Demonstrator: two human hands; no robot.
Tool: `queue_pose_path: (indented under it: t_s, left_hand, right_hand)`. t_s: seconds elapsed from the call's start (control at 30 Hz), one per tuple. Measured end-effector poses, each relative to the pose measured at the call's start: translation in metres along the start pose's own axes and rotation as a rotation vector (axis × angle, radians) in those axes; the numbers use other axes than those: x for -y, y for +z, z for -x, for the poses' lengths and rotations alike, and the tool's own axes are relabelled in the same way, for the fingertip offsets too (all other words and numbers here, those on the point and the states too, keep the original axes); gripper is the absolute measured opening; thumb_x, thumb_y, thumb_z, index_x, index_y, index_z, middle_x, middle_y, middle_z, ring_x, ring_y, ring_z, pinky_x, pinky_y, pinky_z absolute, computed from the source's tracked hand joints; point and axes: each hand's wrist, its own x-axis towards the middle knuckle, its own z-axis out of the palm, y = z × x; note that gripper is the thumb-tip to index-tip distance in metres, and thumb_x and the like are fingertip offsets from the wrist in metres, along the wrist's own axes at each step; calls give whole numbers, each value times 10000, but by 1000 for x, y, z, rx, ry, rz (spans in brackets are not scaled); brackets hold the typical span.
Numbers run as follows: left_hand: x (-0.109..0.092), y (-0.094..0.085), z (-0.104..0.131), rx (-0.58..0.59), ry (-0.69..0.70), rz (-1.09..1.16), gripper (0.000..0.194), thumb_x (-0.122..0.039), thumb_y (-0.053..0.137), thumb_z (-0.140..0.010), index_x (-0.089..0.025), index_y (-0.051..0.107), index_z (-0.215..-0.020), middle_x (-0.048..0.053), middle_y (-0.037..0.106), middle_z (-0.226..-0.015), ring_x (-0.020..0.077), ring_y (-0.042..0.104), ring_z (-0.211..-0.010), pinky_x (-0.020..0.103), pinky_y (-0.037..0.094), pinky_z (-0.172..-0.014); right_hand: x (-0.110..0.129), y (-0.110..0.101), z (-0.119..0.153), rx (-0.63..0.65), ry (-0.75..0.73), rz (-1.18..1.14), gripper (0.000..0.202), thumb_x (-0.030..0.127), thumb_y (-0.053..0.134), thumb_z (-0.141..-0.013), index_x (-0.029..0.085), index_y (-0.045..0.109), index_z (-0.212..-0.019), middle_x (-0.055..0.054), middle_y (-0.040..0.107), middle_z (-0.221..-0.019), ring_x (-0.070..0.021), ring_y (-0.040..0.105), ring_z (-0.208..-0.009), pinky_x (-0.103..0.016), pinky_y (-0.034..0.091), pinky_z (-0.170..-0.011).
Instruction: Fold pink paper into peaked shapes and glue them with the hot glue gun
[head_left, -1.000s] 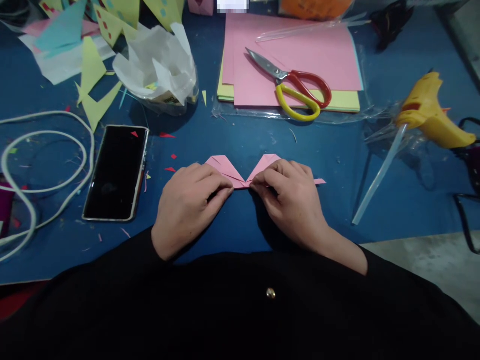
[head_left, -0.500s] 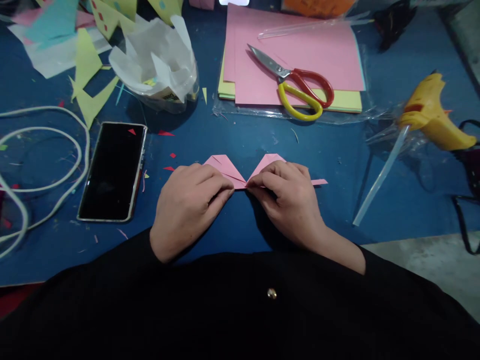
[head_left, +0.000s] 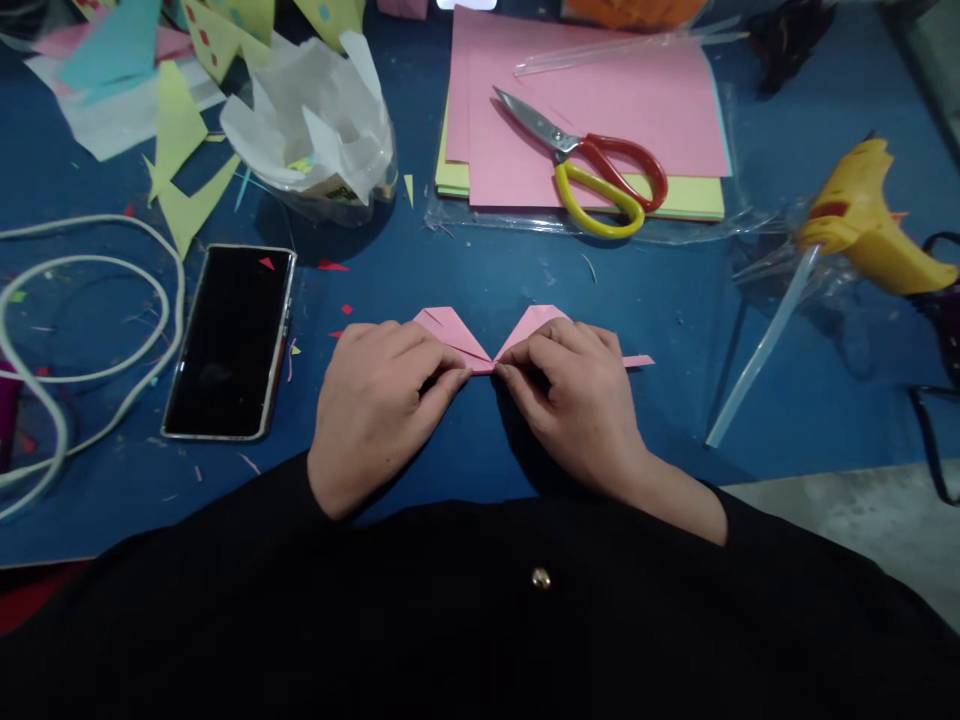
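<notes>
Paper (head_left: 452, 333) was pinched at its near edge by the fingertips of the left hand (head_left: 382, 405) and right hand (head_left: 581, 405).

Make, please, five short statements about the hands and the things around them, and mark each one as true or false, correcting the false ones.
1. The left hand and the right hand both hold the folded pink paper. True.
2. Both handles of the scissors are yellow. False: one handle is red, the other yellow.
3. The phone lies to the left of the left hand. True.
4. The glue gun is on the same side as the phone. False: it lies on the right side.
5. A small red scrap lies on the phone. True.
</notes>
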Motion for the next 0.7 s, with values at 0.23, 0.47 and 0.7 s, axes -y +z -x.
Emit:
queue_pose_path:
  t_s: [0.23,0.47,0.7]
  left_hand:
    - [-2,3,-1,-16,-64,23,179,-263,612,-929,-238,690,-770,3,704,-749,216,641,-743,394,393,-668]
    - [-1,2,-3,6,-80,29,169,-256,619,-917,-224,671,-759,10,708,-769,224,647,-752,404,397,-689]
    - [1,1,-2,18,-59,-32,167,-271,594,-932,-237,652,-779,20,710,-786,233,644,-754,410,392,-690]
  right_hand:
    - [1,1,0,22,28,15,89,218,600,-913,205,662,-850,-27,652,-857,-194,578,-817,-372,375,-822]
    - [-1,1,0,10,20,12,81,205,593,-911,204,641,-846,-25,648,-849,-194,583,-831,-363,379,-829]
    - [1,1,0,5,22,31,77,200,585,-916,210,630,-854,-35,660,-874,-204,587,-839,-376,378,-839]
